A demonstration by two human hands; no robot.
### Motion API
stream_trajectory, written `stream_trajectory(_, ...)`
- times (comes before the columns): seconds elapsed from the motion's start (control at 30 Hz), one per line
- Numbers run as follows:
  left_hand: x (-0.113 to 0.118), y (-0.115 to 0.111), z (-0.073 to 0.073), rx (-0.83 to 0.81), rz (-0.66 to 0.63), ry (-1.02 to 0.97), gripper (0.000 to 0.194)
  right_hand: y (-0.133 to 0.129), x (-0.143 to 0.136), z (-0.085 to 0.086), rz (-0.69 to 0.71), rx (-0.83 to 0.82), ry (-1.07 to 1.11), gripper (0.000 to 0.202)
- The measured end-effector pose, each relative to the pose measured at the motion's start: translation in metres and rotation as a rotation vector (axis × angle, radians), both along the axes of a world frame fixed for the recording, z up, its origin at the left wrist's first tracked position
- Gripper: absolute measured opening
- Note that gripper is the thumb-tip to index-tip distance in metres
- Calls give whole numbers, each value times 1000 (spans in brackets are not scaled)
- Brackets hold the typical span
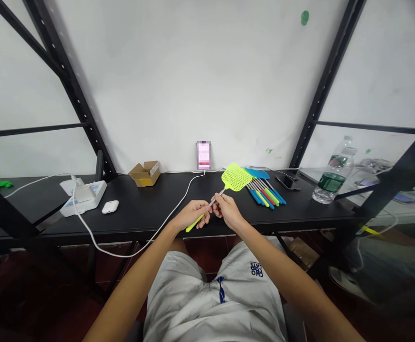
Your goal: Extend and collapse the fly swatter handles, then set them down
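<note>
A yellow-green fly swatter (236, 177) with a perforated head and a metal rod is held at a slant over the front of the black table (150, 209). My left hand (193, 213) is closed on it around the lower rod, just above its yellow-green handle. Higher up the rod, my right hand (225, 209) pinches it below the head. Right of the swatter's head, several more swatters (266, 190) lie side by side, with blue, yellow, red and green handles toward me.
An open cardboard box (145, 174), a white earphone case (110, 206) and a power strip (86, 197) stand left. A phone (203, 156) leans on the wall, its white cable crossing the table. At right are a dark phone (287, 182) and plastic bottles (330, 183).
</note>
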State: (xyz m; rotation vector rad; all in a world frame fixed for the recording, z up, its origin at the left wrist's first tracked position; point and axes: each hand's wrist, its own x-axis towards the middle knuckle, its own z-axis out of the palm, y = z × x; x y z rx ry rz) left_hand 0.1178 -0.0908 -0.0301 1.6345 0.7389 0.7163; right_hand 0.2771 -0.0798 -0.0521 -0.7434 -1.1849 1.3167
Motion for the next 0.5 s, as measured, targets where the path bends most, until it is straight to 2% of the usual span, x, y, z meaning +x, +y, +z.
stream_trajectory(0.1,-2,3,1,22,91,-29,32,5,10,5,-1,1,-121,41)
stream_trajectory(0.17,-10,7,5,57,223,-47,30,11,24,10,-127,48,-211,40)
stream_trajectory(0.27,-35,17,16,162,456,-9,24,23,58,18,-388,163,-362,30)
stream_trajectory(0.33,-59,23,24,273,606,119,23,30,83,23,-551,219,-576,22)
stream_trajectory(0.4,-83,28,29,385,759,341,24,34,106,25,-703,254,-887,15)
stream_trajectory(0.43,-93,30,30,437,840,470,25,36,115,25,-757,242,-1039,12)
stream_trajectory(0.5,-110,35,30,528,908,713,26,39,128,23,-786,194,-1277,10)
